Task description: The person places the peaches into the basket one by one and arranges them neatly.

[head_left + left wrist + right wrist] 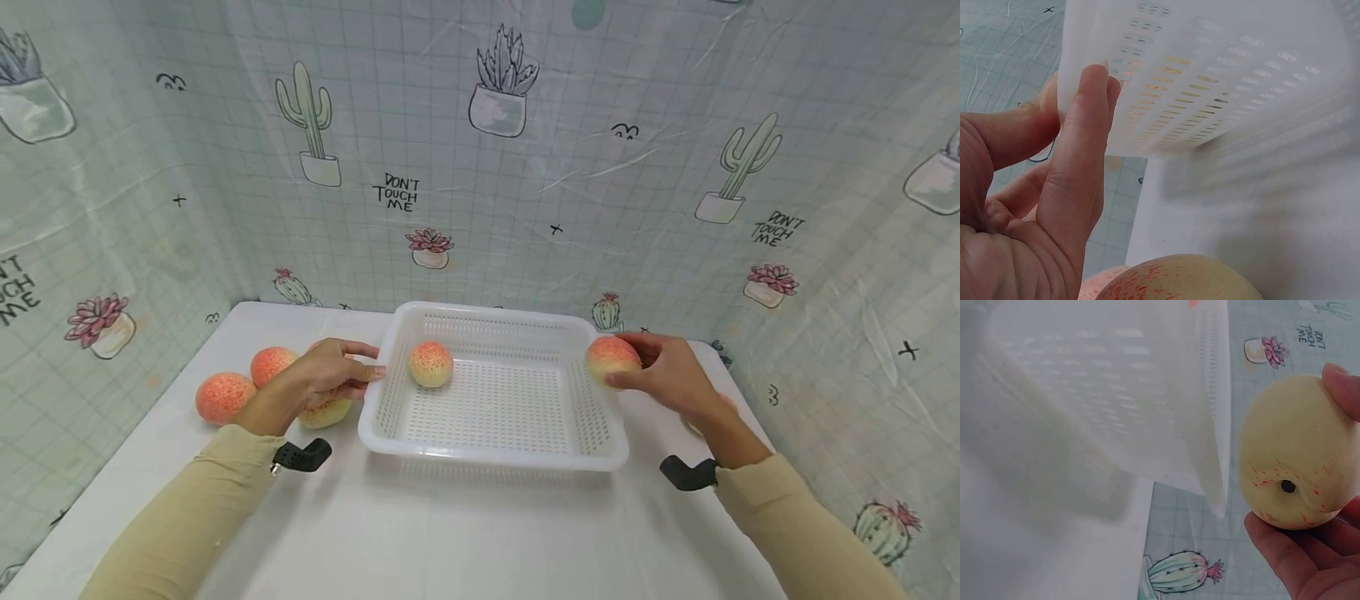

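Note:
A white perforated plastic basket is in the middle of the head view, with one red-and-yellow peach inside at its left end. My left hand pinches the basket's left rim; the left wrist view shows the fingers flat along the outer wall and the thumb on the rim's other side. At the opposite end, my right hand grips another peach between thumb and fingers, level with the right rim. That peach's pale underside, with a small dark hole, faces the right wrist camera.
Several peaches lie on the white table left of the basket, some partly hidden by my left hand and forearm. One more peach shows behind my right wrist. A cactus-print curtain encloses the back and sides.

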A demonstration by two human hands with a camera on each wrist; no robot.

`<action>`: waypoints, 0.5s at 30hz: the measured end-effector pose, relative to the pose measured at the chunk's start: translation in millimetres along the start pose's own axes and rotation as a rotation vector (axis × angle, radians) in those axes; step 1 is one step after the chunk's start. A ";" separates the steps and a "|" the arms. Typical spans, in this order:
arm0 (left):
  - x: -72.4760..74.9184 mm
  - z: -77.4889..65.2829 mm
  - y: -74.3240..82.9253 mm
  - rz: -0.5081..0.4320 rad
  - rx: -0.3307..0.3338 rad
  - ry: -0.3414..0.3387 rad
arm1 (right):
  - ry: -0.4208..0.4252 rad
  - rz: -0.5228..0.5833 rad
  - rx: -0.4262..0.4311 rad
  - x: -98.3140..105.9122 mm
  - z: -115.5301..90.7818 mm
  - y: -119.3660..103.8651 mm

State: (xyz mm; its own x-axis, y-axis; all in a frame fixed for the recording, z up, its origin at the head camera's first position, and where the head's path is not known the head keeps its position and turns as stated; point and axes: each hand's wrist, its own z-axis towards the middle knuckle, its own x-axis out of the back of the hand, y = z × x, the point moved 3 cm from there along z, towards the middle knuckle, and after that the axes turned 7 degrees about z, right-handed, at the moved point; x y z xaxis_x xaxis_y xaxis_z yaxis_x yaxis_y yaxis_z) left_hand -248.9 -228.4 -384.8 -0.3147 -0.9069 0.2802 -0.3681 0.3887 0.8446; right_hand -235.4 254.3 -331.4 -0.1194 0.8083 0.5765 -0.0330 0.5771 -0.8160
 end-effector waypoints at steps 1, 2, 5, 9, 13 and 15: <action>-0.1 0.2 0.0 -0.001 0.001 0.001 | -0.001 -0.003 0.003 -0.7 0.6 -0.8; -0.3 0.2 0.1 -0.004 0.002 0.001 | -0.003 -0.005 0.003 -1.4 1.1 -1.6; -0.5 0.2 0.6 -0.007 -0.001 -0.004 | -0.010 -0.010 0.004 -3.5 2.9 -4.8; -0.3 -0.4 0.5 -0.005 -0.004 -0.006 | -0.022 -0.020 0.014 -5.9 5.6 -10.1; -0.5 -0.9 0.3 -0.011 -0.005 -0.005 | -0.032 -0.024 0.042 -8.9 7.8 -15.3; -0.9 -0.7 0.2 -0.017 -0.003 -0.006 | -0.038 -0.020 0.057 -10.5 9.3 -17.0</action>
State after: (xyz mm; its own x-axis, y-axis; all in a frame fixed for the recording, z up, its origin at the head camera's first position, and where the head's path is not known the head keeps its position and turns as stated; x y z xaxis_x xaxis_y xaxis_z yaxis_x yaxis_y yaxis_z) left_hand -248.1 -227.7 -384.5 -0.3133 -0.9125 0.2631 -0.3711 0.3726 0.8506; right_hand -242.8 234.9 -324.0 -0.1558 0.7911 0.5915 -0.0920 0.5846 -0.8061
